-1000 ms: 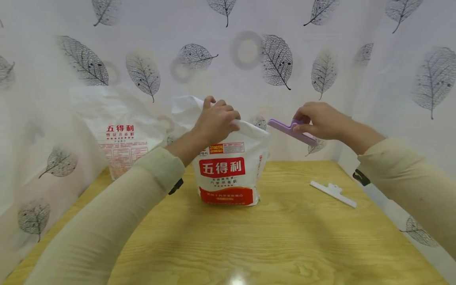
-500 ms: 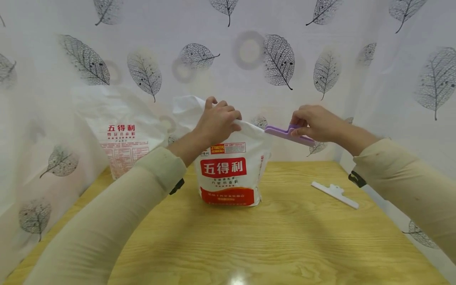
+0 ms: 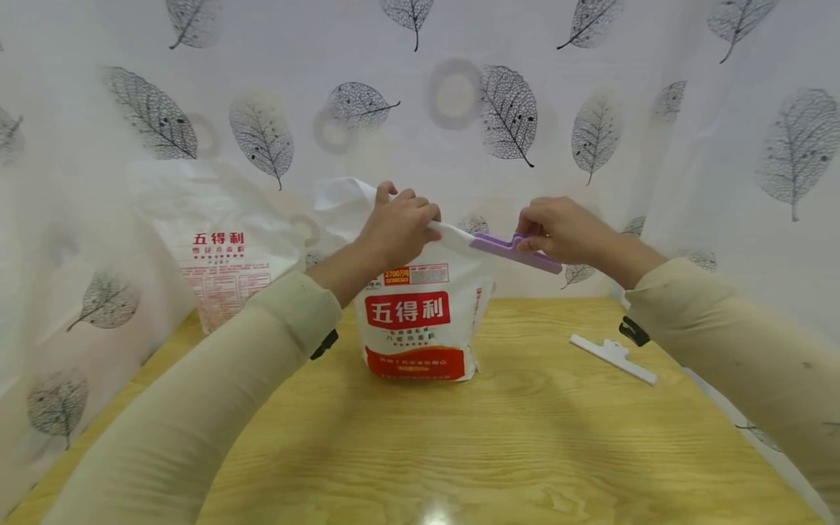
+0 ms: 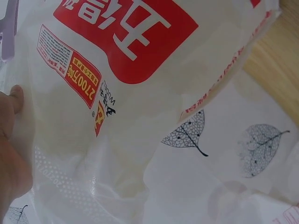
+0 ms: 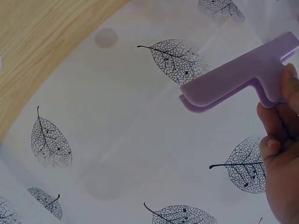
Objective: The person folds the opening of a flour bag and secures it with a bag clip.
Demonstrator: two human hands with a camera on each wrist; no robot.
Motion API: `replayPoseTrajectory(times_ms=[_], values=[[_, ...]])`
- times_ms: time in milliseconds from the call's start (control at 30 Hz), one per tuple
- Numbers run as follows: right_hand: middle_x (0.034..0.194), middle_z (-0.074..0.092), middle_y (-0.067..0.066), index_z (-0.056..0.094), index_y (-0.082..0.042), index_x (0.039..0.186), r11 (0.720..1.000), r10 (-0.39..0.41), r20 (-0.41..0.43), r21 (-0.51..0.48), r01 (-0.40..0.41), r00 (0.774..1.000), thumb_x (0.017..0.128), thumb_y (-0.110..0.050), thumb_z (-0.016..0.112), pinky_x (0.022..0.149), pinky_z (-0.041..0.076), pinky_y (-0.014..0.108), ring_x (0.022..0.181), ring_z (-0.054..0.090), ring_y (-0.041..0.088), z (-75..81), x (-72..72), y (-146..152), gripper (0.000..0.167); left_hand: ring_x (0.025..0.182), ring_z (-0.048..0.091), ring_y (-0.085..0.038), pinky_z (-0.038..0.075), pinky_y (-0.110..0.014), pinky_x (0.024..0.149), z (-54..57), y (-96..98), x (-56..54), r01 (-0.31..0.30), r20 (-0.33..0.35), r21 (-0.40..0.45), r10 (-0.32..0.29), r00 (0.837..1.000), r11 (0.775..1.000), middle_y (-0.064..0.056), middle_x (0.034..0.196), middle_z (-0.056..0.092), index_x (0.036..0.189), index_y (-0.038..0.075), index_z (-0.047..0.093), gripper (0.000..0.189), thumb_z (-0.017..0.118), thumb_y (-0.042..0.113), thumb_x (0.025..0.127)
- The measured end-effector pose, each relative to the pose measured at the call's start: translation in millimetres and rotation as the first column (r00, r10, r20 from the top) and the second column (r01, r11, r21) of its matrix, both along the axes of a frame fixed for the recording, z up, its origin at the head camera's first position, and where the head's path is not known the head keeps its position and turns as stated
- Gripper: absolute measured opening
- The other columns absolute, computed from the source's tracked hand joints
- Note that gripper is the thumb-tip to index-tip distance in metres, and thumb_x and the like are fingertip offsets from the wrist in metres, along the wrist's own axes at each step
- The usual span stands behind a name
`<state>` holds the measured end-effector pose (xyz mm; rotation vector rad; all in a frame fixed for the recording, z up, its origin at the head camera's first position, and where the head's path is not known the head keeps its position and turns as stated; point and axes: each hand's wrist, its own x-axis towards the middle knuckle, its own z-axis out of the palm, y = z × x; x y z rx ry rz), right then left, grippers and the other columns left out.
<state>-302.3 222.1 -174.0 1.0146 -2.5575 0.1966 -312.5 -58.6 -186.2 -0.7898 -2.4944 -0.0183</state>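
1. The purple clip (image 3: 502, 251) has just been brought leftward: a second ago it was held clear of the white flour bag (image 3: 416, 310); now its inner end is lapped over the top's right corner. Whether the bag is caught between its plates cannot be told; closing the top appears begun, with most of the edge unclipped.
2. The clip is pinched between thumb and fingers of the right hand (image 3: 566, 230).
3. The bag is stood upright toward the counter's (image 3: 420, 445) far edge, near its middle; its sloping top is gripped by the left hand (image 3: 397, 230), fingers curled over, much as before.
4. A white clip (image 3: 613, 357) is left lying near the right edge.
5. A second bag (image 3: 219, 255) is placed by the far left corner.
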Motion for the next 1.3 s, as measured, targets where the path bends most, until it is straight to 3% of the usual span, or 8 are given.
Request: replayPoseTrajectory(times_ms=[333,500,800,1033,1300], values=[[0.082,0.062,0.006,0.068,-0.005,0.086,1.0,-0.006,-0.027,-0.026,0.005,1.0,0.087,-0.006,0.075,0.071,0.048,0.038,0.076,0.055,0.021,-5.9,-2.6,-9.2,0.007,0.118,0.054,-0.023,0.022,-0.053,0.113,1.8,-6.2,0.5,0.019,0.006,0.022,-0.019,1.0,1.0,-0.001,0.122,0.067,0.12,0.018,0.067,0.031,0.066,0.039,0.096],[0.083,0.062,0.006,0.068,-0.006,0.086,0.999,0.011,-0.033,-0.04,-0.012,0.999,0.087,-0.005,0.074,0.07,0.047,0.038,0.076,0.056,0.021,-7.0,-1.3,-13.3,0.006,0.125,0.049,-0.025,0.021,-0.053,0.112,2.1,-17.6,0.2,0.012,-0.023,0.034,-0.011,1.0,0.999,-0.004,0.129,0.06,0.122,0.017,0.065,0.043,0.066,0.048,0.093],[0.084,0.063,0.008,0.069,-0.004,0.089,0.998,0.038,-0.029,-0.057,-0.04,0.999,0.088,-0.005,0.074,0.071,0.049,0.038,0.078,0.057,0.021,-7.0,-3.6,-20.7,0.005,0.12,0.05,-0.027,0.02,-0.052,0.113,1.6,-37.9,-2.4,0.008,-0.058,0.04,-0.006,0.998,0.999,-0.007,0.125,0.059,0.121,0.012,0.065,0.051,0.068,0.053,0.09],[0.082,0.062,0.006,0.068,-0.004,0.086,0.996,0.043,-0.055,-0.081,-0.048,0.998,0.087,-0.007,0.076,0.07,0.049,0.034,0.076,0.056,0.018,-7.8,-7.2,-30.4,0.009,0.121,0.05,-0.027,0.019,-0.053,0.113,2.2,-40.6,-3.3,0.019,-0.076,0.037,-0.016,0.997,0.999,-0.007,0.125,0.06,0.123,0.012,0.064,0.052,0.069,0.053,0.089],[0.083,0.062,0.009,0.067,-0.003,0.087,0.993,0.07,-0.077,-0.094,-0.078,0.995,0.088,-0.007,0.075,0.071,0.049,0.036,0.077,0.056,0.021,-2.5,-8.4,-46.4,0.009,0.124,0.048,-0.029,0.014,-0.058,0.113,3.4,-41.4,-1.9,-0.015,-0.12,0.044,0.02,0.993,0.999,-0.007,0.129,0.059,0.126,0.015,0.061,0.058,0.072,0.055,0.086]])
